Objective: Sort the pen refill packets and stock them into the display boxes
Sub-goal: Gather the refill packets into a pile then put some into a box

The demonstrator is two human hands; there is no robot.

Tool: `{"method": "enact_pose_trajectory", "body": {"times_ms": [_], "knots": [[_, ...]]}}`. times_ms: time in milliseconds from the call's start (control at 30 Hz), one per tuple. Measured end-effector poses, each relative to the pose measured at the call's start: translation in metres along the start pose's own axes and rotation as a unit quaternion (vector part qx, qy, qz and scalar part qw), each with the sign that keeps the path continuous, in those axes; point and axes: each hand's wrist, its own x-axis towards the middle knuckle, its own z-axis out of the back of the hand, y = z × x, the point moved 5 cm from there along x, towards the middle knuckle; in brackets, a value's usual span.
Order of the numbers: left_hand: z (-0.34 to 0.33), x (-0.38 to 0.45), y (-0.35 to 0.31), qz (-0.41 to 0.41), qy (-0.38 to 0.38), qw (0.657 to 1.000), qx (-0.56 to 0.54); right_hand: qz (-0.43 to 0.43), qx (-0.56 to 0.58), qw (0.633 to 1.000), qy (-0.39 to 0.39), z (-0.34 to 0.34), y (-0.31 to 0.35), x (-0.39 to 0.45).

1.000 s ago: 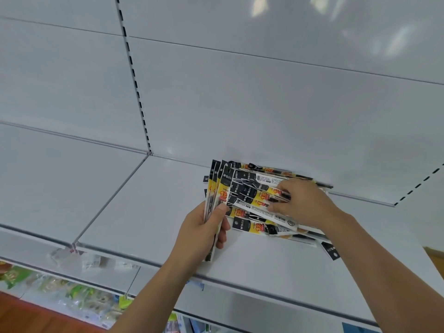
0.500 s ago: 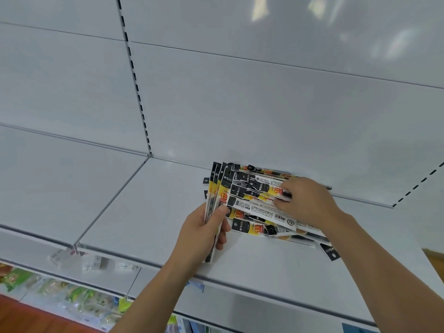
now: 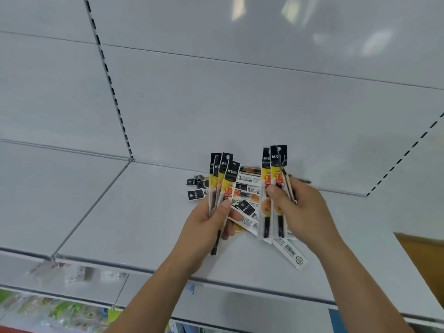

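Note:
My left hand grips a fan of several black-and-yellow pen refill packets, held upright with the thumb across their front. My right hand holds a second upright bunch of refill packets, pinched between thumb and fingers. Between and behind the hands, a loose pile of refill packets lies flat on the white shelf, some face down showing white backs. No display box is in view.
White back panels with slotted uprights rise behind the shelf. Price-tag holders hang on the shelf's front edge. Packaged goods fill the lower shelf at bottom left.
My right hand has lifted a bunch of packets off the pile and turned them upright. The left hand's fan has stayed upright. The camera has tilted slightly.

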Motion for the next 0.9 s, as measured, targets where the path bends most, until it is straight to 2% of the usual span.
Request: {"method": "enact_pose_trajectory", "body": {"times_ms": [133,300,467,633,800,900], "knots": [[-0.022,0.003,-0.008,-0.031,-0.020,0.999,-0.001,-0.025,0.055,0.998,0.027,-0.014,-0.007,-0.018],[-0.043,0.004,-0.016,-0.025,0.002,0.999,-0.024,-0.002,0.020,1.000,0.009,-0.025,-0.014,-0.030],[-0.043,0.011,-0.015,0.007,-0.014,1.000,-0.001,0.029,-0.010,0.999,0.021,-0.036,-0.011,-0.037],[-0.038,0.007,-0.025,-0.021,-0.034,0.999,0.007,0.057,0.078,0.995,-0.019,-0.039,-0.003,-0.043],[-0.026,0.006,-0.026,-0.024,-0.060,0.998,-0.026,0.051,0.072,0.994,-0.057,-0.042,-0.003,-0.040],[-0.017,0.008,-0.031,-0.042,-0.061,0.997,-0.013,0.065,0.069,0.990,-0.107,-0.044,-0.001,-0.038]]}}
